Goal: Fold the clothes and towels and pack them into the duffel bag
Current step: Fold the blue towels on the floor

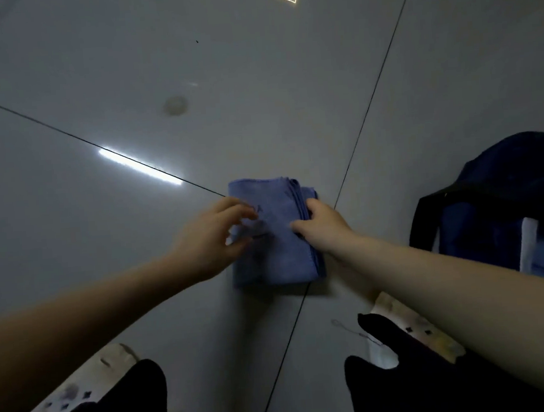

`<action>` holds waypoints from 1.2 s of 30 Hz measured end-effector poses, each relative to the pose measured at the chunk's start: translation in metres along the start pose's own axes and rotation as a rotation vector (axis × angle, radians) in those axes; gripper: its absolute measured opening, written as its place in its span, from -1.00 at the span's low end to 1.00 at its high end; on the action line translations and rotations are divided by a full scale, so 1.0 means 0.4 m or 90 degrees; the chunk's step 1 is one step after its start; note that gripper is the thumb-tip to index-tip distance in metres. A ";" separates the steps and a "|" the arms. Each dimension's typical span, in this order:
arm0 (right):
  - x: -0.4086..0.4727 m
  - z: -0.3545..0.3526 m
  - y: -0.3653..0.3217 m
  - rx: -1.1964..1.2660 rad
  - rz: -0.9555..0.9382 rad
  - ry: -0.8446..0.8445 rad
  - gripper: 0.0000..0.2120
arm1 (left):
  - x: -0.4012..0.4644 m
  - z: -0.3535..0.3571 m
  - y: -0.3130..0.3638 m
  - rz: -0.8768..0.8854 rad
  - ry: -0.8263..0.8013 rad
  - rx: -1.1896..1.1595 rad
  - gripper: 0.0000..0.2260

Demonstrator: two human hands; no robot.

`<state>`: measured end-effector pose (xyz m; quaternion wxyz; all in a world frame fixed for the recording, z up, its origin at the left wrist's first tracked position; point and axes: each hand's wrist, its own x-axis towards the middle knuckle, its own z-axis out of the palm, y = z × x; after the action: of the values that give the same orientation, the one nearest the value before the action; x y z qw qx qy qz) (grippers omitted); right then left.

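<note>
The right hand (pixel 322 226) grips the right edge of the folded blue towel (pixel 276 257), its fingers curled round the stacked layers there while the thumb lies on top of the cloth. The left hand (pixel 213 239) comes in from the other side, its fingers loosely bent with the tips resting on the towel's top face near the left edge; motion blur makes it hard to tell whether it pinches a layer or merely presses, so its hold cannot be stated firmly.

The towel lies flat on the glossy grey tiled floor (pixel 104 217), across a dark grout line, already reduced to a compact rectangle of several layers. Folding of this piece looks finished or nearly so; a last smoothing or one more fold may remain.

Well to the right, apart from the towel, sits the dark navy duffel bag (pixel 505 196), its mouth seemingly open, with something pale blue and a white strip showing inside or at its edge. What it already holds cannot be made out.

Near the bottom of the view are the person's dark-clothed knees (pixel 139 401) and pale patterned slippers (pixel 427 333).

As a judgement, the towel has yet to be lifted into the bag. No other loose clothes appear in view.
</note>
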<state>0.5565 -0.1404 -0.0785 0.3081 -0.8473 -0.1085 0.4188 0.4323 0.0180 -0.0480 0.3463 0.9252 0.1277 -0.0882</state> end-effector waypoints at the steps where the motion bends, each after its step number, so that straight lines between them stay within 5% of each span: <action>1: 0.001 -0.003 0.007 -0.049 0.001 0.008 -0.89 | -0.001 0.010 -0.024 0.087 -0.002 0.113 -0.62; 3: 0.002 -0.008 0.019 -0.105 0.000 0.021 -0.87 | 0.001 0.040 -0.065 0.204 -0.087 0.283 -0.50; 8: -0.014 -0.004 0.037 -0.196 -0.042 0.079 -0.91 | 0.017 0.096 -0.089 0.202 -0.210 0.395 -0.46; 12: -0.019 -0.008 0.050 -0.212 -0.028 0.152 -0.77 | 0.020 0.113 -0.077 0.218 -0.163 0.400 -0.37; 17: 0.008 -0.043 0.059 -0.181 0.002 0.131 -0.77 | 0.031 0.074 -0.088 0.300 -0.091 0.420 -0.54; 22: 0.018 -0.057 0.072 -0.222 -0.012 0.120 -0.73 | 0.076 0.043 -0.093 0.374 -0.194 0.564 -0.29; 29: -0.013 -0.050 0.078 -0.124 0.121 0.126 -0.46 | 0.093 0.093 -0.086 0.452 -0.076 0.511 -0.63; 33: -0.023 -0.046 0.096 -0.140 0.144 0.064 -0.71 | 0.075 0.125 -0.099 0.556 -0.011 0.465 -0.72; 36: -0.029 -0.051 0.092 -0.227 0.021 0.089 -0.76 | 0.047 0.157 -0.107 0.565 0.003 0.421 -0.71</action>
<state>0.5624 -0.1833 -0.0841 0.1525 -0.9174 -0.1451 0.3377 0.4329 0.0108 -0.1259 0.0413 0.9498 -0.3083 0.0326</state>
